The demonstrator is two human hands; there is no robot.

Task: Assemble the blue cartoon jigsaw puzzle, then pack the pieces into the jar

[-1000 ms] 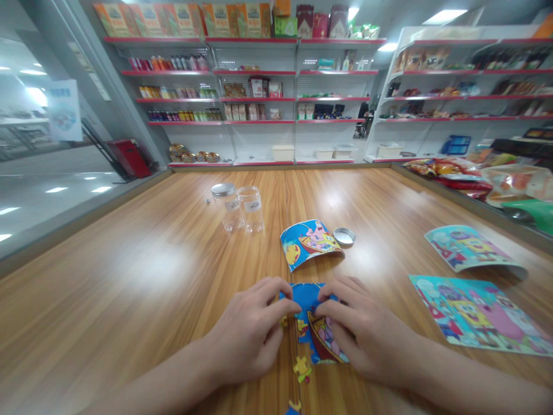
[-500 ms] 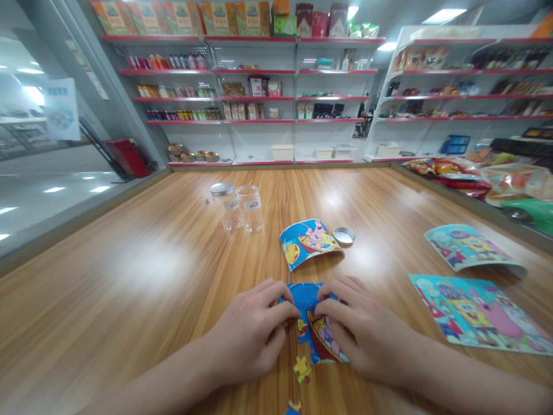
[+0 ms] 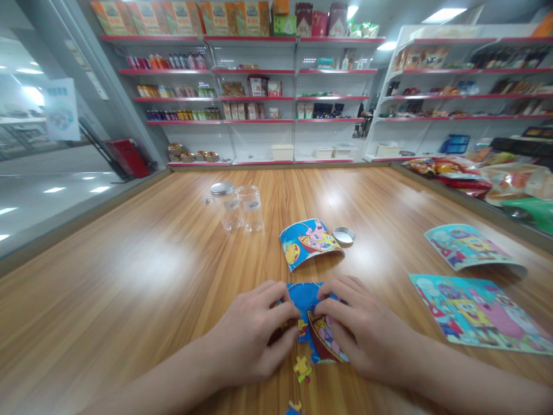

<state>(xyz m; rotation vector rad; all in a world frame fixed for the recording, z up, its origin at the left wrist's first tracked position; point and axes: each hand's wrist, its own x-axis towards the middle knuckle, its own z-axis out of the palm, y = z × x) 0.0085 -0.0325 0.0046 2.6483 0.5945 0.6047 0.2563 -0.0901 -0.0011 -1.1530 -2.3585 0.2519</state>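
A partly assembled jigsaw puzzle (image 3: 306, 295) with a blue ground and a brown boat lies flat on the table in front of me. At its jagged left edge my left hand (image 3: 263, 328) has its fingers curled, with thumb and fingertips closed around a small yellow and brown puzzle piece (image 3: 302, 328), mostly hidden. My right hand (image 3: 356, 325) covers the right side of the puzzle, its bent fingers and thumb gripping and pressing it. Just below the puzzle lies a loose yellow piece (image 3: 302, 368). Another piece (image 3: 294, 408), blue and yellow, shows at the bottom edge of the view.
Beyond the puzzle are a curled picture card (image 3: 309, 242) and a metal lid (image 3: 344, 235). A lidded clear jar (image 3: 228, 210) and an open jar (image 3: 251, 210) stand further back. Two cartoon sheets (image 3: 479, 311) (image 3: 473, 248) lie on the right. Stocked shelves (image 3: 254, 98) line the back.
My left thumb has shifted slightly up and right, toward the yellow and brown piece at the puzzle's left edge. My right hand and the loose pieces have stayed put.
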